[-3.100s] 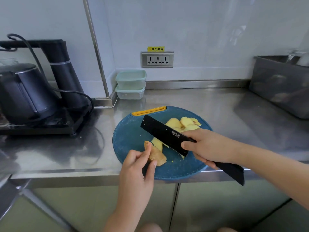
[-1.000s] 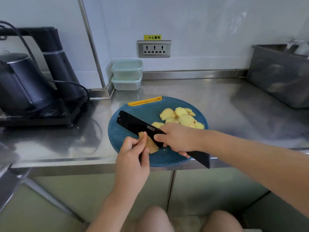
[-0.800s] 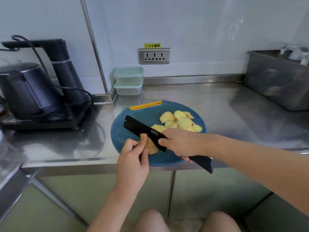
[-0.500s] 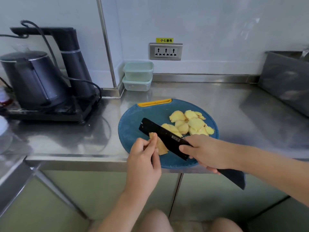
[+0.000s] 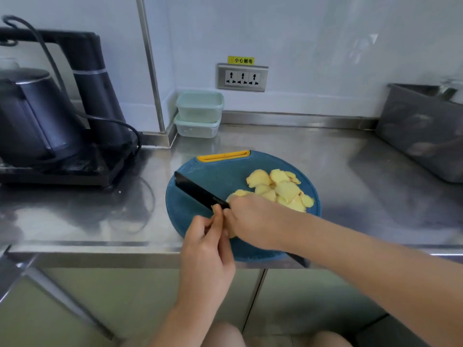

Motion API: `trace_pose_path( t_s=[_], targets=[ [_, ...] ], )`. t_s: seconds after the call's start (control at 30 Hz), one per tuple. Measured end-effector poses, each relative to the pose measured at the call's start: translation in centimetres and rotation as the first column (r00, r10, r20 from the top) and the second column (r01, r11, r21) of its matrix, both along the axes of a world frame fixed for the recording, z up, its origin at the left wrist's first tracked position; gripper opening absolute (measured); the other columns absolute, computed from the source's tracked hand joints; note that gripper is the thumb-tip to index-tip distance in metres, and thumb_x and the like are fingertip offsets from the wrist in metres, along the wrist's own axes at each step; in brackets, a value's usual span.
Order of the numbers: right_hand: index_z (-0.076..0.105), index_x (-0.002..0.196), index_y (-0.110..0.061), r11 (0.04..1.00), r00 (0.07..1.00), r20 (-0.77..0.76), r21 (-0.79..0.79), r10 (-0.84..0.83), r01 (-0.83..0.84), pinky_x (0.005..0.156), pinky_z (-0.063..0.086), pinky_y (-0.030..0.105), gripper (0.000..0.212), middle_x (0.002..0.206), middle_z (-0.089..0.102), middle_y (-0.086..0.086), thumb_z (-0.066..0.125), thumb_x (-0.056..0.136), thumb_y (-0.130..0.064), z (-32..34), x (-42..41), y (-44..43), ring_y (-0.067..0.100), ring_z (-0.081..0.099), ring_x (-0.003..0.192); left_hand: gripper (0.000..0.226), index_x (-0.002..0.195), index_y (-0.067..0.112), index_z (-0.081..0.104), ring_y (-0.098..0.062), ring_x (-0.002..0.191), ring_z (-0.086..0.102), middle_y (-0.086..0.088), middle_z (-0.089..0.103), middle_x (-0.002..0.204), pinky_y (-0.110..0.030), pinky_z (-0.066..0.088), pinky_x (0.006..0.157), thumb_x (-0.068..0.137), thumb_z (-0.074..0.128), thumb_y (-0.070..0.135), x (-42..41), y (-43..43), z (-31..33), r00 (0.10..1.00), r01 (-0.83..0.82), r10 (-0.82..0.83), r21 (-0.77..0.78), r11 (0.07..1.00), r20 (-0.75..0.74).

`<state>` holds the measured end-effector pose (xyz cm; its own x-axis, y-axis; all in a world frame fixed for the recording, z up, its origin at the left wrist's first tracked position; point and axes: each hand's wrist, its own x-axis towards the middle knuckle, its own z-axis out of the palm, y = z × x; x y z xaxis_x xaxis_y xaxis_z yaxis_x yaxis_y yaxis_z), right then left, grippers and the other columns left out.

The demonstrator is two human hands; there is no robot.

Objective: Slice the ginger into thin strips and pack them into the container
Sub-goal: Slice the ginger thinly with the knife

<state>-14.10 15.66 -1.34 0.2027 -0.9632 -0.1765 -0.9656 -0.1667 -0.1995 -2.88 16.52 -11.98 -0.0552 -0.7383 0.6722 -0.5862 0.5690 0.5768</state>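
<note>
1. Your right hand [image 5: 253,221] is curled round the black knife [image 5: 198,191]. The blade lies low across the blue board [image 5: 215,169] and points far and left.
2. Your left hand [image 5: 208,249] pinches a bit of ginger [image 5: 231,233] right beside the blade. Most of it is hidden between your hands.
3. A pile of flat ginger slices [image 5: 278,189] lies on the right side of the board.
4. So the first cutting looks nearly done, but I see no thin strips yet.
5. The two tubs [image 5: 199,113] sit stacked by the far wall. Nothing looks packed yet.
</note>
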Motion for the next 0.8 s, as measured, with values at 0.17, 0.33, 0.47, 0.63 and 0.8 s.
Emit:
trace_pose_path(
  t_s=[0.17,0.33,0.47,0.63,0.8],
  targets=[
    [0.045,0.091,-0.003,0.988,0.982,0.152,0.118,-0.113,0.096,0.041,0.046,0.031,0.033,0.072,0.055,0.017,0.029,0.104,-0.029,0.3,-1.1,-0.7,0.025,0.052,0.045,0.041,0.125,0.003,0.061,-0.012,0.072,0.054,0.001,0.050,0.084,-0.026,0.047,0.071,0.090,0.044,0.018,-0.3,0.1,-0.2,1.000,-0.002,0.003,-0.008,1.000,0.004],
    [0.045,0.082,-0.014,0.980,0.954,0.225,0.024,-0.198,0.198,0.034,0.038,0.019,0.028,0.066,0.050,0.006,0.038,0.102,-0.032,-0.2,-3.9,0.4,0.014,0.046,0.042,0.039,0.124,0.006,0.062,-0.009,0.073,0.053,0.004,0.050,0.084,-0.024,0.046,0.071,0.085,0.059,0.004,-0.2,0.2,-0.2,1.000,0.003,-0.003,-0.031,1.000,0.001],
    [0.049,0.078,-0.019,0.971,0.938,0.275,-0.045,-0.212,0.233,0.040,0.036,0.016,0.025,0.064,0.048,0.000,0.042,0.100,-0.025,0.0,-5.1,1.2,0.011,0.045,0.048,0.035,0.120,0.007,0.065,-0.010,0.073,0.055,0.004,0.053,0.085,-0.023,0.046,0.072,0.085,0.063,0.001,-0.5,0.3,-0.2,0.999,-0.004,0.003,-0.032,0.999,-0.032],
    [0.054,0.087,-0.014,0.955,0.881,0.375,0.037,-0.287,0.295,0.033,0.035,0.021,0.015,0.055,0.045,0.002,0.044,0.097,-0.019,1.0,-5.9,2.2,0.008,0.038,0.027,0.034,0.121,0.008,0.063,-0.011,0.074,0.055,0.005,0.052,0.086,-0.024,0.046,0.071,0.087,0.060,0.007,-0.3,0.4,-0.2,1.000,-0.013,0.013,-0.018,1.000,-0.017],
    [0.055,0.091,-0.014,0.962,0.900,0.372,-0.056,-0.229,0.268,0.038,0.035,0.016,0.018,0.067,0.052,0.001,0.045,0.099,-0.027,0.4,-5.5,3.3,0.004,0.047,0.043,0.029,0.116,0.010,0.065,-0.014,0.074,0.057,0.005,0.052,0.086,-0.026,0.045,0.072,0.088,0.059,0.007,-0.4,0.6,-0.1,0.999,-0.033,0.033,-0.004,0.999,-0.014]
  ],
)
